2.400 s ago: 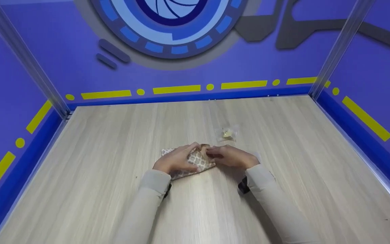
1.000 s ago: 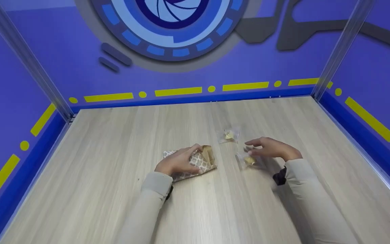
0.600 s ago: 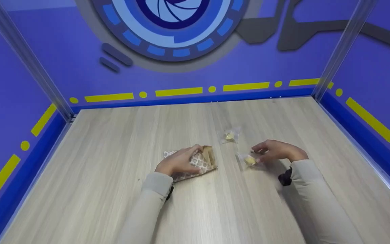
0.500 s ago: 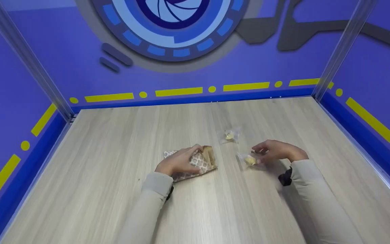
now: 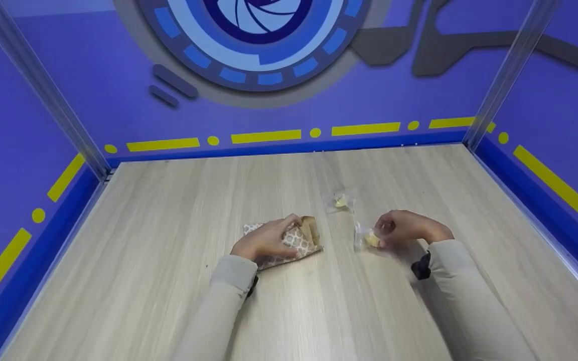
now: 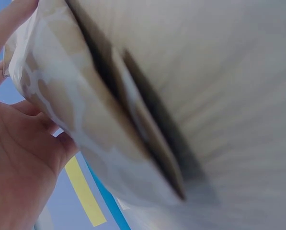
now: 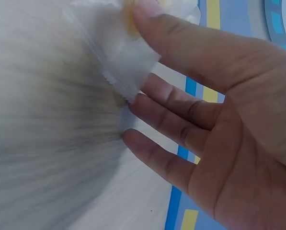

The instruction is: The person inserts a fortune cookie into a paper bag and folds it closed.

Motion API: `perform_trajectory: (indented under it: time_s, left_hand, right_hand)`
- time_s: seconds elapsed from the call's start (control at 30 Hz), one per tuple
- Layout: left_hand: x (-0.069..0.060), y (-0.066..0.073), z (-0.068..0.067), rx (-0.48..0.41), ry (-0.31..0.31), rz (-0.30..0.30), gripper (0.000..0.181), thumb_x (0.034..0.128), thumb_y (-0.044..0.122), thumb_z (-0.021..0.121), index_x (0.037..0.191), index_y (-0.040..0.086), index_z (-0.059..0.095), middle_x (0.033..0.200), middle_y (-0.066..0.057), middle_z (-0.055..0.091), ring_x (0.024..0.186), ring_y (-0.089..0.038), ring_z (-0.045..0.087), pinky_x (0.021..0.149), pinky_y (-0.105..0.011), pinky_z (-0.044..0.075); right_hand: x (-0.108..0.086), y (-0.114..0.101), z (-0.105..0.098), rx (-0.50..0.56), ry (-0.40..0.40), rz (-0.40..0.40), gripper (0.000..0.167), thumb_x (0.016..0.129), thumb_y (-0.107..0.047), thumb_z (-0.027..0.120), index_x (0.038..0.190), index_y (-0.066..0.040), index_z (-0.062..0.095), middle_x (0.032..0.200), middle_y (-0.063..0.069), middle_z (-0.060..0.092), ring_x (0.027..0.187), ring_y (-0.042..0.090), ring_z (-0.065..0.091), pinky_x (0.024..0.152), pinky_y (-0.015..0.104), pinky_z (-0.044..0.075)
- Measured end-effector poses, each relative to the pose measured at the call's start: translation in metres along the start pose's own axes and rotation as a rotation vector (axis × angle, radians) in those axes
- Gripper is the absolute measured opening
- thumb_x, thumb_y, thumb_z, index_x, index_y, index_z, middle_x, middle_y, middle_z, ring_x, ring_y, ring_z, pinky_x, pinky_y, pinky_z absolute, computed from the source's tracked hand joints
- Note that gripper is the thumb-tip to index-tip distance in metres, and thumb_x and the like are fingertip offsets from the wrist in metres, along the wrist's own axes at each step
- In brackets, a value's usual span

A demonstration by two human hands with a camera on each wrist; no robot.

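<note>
My left hand [image 5: 265,239] grips a brown paper bag [image 5: 300,242] with a white lattice pattern, which lies on the table. The bag's mouth gapes toward the right, and its inside is hidden. In the left wrist view the paper bag [image 6: 85,105] fills the middle, with fingers curled behind it. To the right, my right hand [image 5: 408,226] pinches a small clear plastic packet [image 5: 371,240] holding a pale yellow piece. The right wrist view shows the thumb pressed on the packet [image 7: 114,48], one edge of which looks lifted. The other fingers extend below it.
A second clear packet [image 5: 340,201] with a similar yellow piece lies farther back on the wood-look table [image 5: 178,210]. Purple-blue panels [image 5: 269,115] with yellow dashes enclose the back and both sides.
My right hand has left the bag's mouth, moved right to the nearer packet and now pinches it. That packet has shifted slightly. My left hand has stayed on the bag.
</note>
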State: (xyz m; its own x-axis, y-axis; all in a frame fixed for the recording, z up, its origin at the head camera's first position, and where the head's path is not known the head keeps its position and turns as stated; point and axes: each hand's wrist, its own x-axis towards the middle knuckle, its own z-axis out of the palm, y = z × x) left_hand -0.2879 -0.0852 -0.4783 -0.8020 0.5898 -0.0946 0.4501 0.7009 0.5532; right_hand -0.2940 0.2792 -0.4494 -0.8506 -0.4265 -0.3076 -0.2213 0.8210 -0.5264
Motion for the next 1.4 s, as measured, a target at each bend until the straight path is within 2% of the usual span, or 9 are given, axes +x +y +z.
perform_trajectory:
  time_s: [0.13, 0.4, 0.57, 0.7, 0.83, 1.1, 1.4]
  left_hand:
    - [0.000, 0.000, 0.000, -0.006, 0.002, -0.001, 0.067, 0.0789, 0.040, 0.077, 0.135, 0.029, 0.042, 0.132, -0.005, 0.057, 0.111, -0.022, 0.057, 0.095, -0.043, 0.047]
    - [0.000, -0.001, 0.002, -0.017, 0.003, 0.001, 0.067, 0.0789, 0.039, 0.077, 0.135, 0.029, 0.042, 0.134, -0.005, 0.056, 0.117, -0.024, 0.056, 0.098, -0.044, 0.045]
    - [0.000, -0.001, 0.001, -0.019, 0.001, 0.003, 0.066, 0.0791, 0.037, 0.077, 0.134, 0.028, 0.042, 0.134, -0.006, 0.056, 0.116, -0.024, 0.056, 0.098, -0.044, 0.045]
    - [0.000, 0.000, 0.001, -0.025, -0.003, 0.003, 0.066, 0.0792, 0.036, 0.077, 0.134, 0.028, 0.042, 0.134, -0.006, 0.056, 0.115, -0.024, 0.056, 0.097, -0.044, 0.045]
    - [0.000, -0.001, 0.001, -0.028, -0.004, 0.002, 0.065, 0.0792, 0.035, 0.077, 0.134, 0.029, 0.041, 0.134, -0.006, 0.056, 0.113, -0.023, 0.056, 0.096, -0.043, 0.045]
    - [0.000, -0.001, 0.001, -0.010, -0.002, 0.000, 0.067, 0.0788, 0.037, 0.077, 0.135, 0.028, 0.041, 0.132, -0.006, 0.057, 0.108, -0.021, 0.057, 0.093, -0.042, 0.047]
    - [0.001, -0.001, 0.001, -0.001, 0.009, -0.002, 0.067, 0.0777, 0.036, 0.077, 0.134, 0.029, 0.041, 0.128, -0.006, 0.059, 0.106, -0.021, 0.058, 0.093, -0.042, 0.047]
  right_hand:
    - [0.000, 0.000, 0.001, 0.014, 0.031, -0.024, 0.033, 0.080, -0.021, 0.077, 0.106, -0.005, 0.063, 0.097, 0.008, 0.061, 0.086, 0.019, 0.052, 0.077, 0.035, 0.044]
    - [0.004, 0.000, 0.002, 0.068, 0.078, -0.092, 0.035, 0.083, -0.017, 0.075, 0.111, -0.003, 0.060, 0.103, 0.013, 0.064, 0.097, 0.026, 0.060, 0.084, 0.043, 0.048]
    - [0.007, 0.001, 0.004, 0.118, 0.101, -0.139, 0.035, 0.087, -0.012, 0.069, 0.119, -0.001, 0.061, 0.105, 0.016, 0.063, 0.097, 0.027, 0.060, 0.082, 0.040, 0.049]
    - [0.009, 0.002, 0.005, 0.177, 0.110, -0.156, 0.036, 0.090, -0.009, 0.064, 0.125, 0.001, 0.059, 0.108, 0.019, 0.062, 0.093, 0.025, 0.061, 0.077, 0.033, 0.050]
    - [0.010, 0.003, 0.008, 0.255, 0.123, -0.158, 0.038, 0.092, -0.005, 0.060, 0.129, 0.002, 0.056, 0.112, 0.021, 0.059, 0.092, 0.024, 0.061, 0.073, 0.029, 0.050]
    - [0.014, 0.001, 0.016, 0.348, 0.157, -0.147, 0.043, 0.092, -0.001, 0.055, 0.135, 0.001, 0.051, 0.115, 0.021, 0.056, 0.091, 0.023, 0.061, 0.070, 0.031, 0.052]
    - [0.022, -0.008, 0.022, 0.509, 0.258, -0.083, 0.052, 0.090, -0.007, 0.063, 0.138, 0.002, 0.044, 0.115, 0.020, 0.056, 0.095, 0.018, 0.061, 0.071, 0.026, 0.053]
